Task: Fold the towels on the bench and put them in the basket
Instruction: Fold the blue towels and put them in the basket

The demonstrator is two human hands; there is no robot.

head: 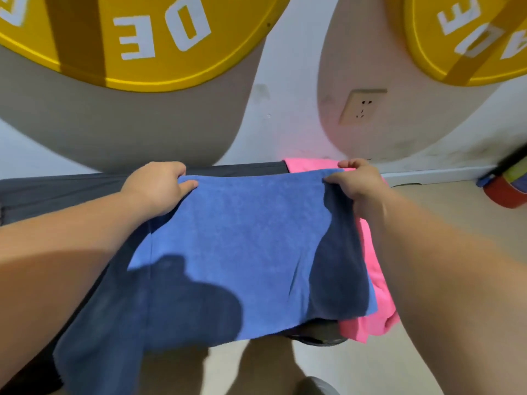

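A blue towel (236,240) lies spread over the dark bench (57,189), its near edge hanging off the front. My left hand (155,185) pinches the towel's far left corner. My right hand (356,185) pinches its far right corner. Both corners sit at the back edge of the bench, by the wall. A pink towel (376,283) lies under and to the right of the blue one, partly covered. No basket is in view.
The wall behind the bench carries two yellow round signs (137,38) and a socket (362,106). Rolls of tape (507,186) sit on the floor at the right. A shoe tip (316,386) shows at the bottom edge.
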